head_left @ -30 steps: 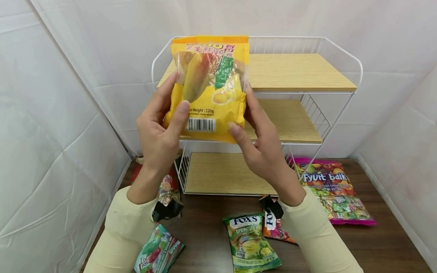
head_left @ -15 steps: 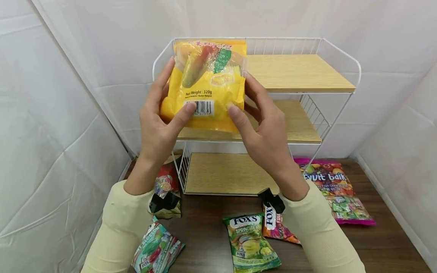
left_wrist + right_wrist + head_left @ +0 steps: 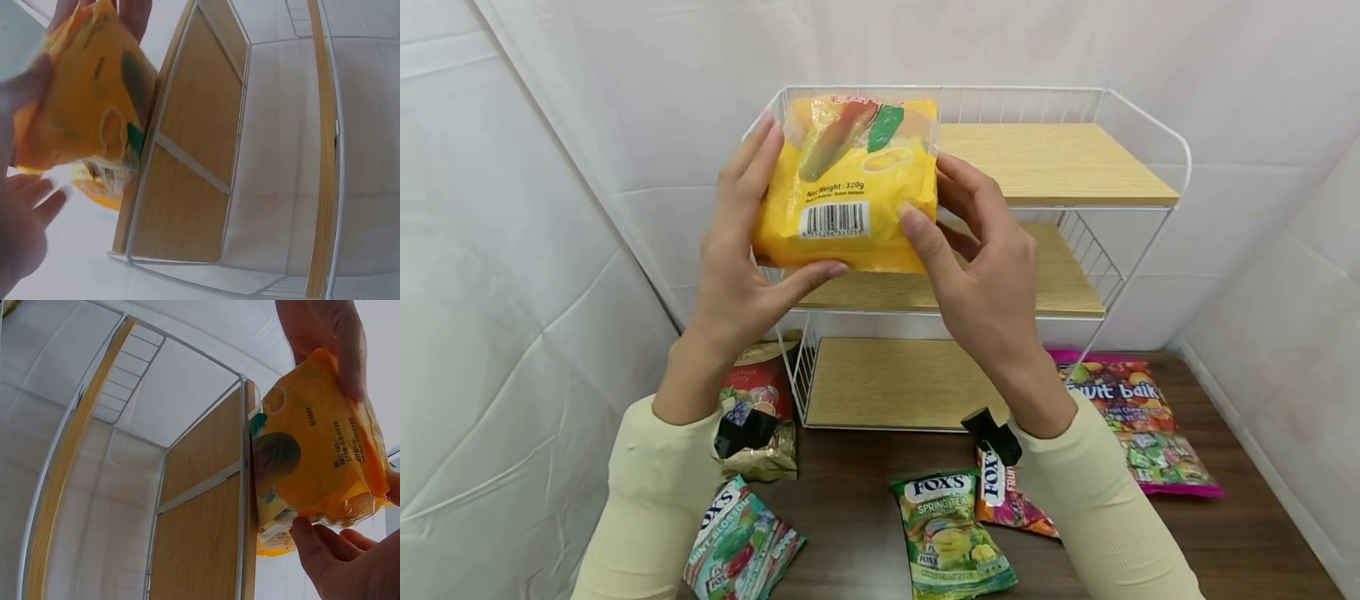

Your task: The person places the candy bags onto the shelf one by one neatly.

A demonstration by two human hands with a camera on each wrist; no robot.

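1. yellow and glossy, a plastic bag printed with mangoes (image 3: pixel 850 183) is held up in front of the white wire rack with pale wooden shelves (image 3: pixel 1045 162), hiding the left part of the rack's top shelf; its barcode (image 3: pixel 833 221) faces the person.
2. the right hand (image 3: pixel 988 258) is clamped on the bag's right side, thumb pressed to the front, other fingers curled behind.
3. the left hand (image 3: pixel 730 258) supports the bag's left side with straight fingers, the thumb spread well apart along the lower edge; i cannot tell whether every fingertip touches.
4. in the right wrist view, the bag is close beside a shelf edge of the rack; contact is unclear.
5. a red and gold pouch (image 3: pixel 778 387) is at the rack's left foot, partly behind the left wrist.
6. nearer than the rack, a teal candy bag (image 3: pixel 741 542), a green spring tea bag (image 3: pixel 951 537) and a pink-orange candy bag (image 3: pixel 1011 504) lie on the dark brown wooden table (image 3: pixel 850 517).
7. right of the rack lies a large magenta-edged fruit chews bag (image 3: pixel 1150 425).
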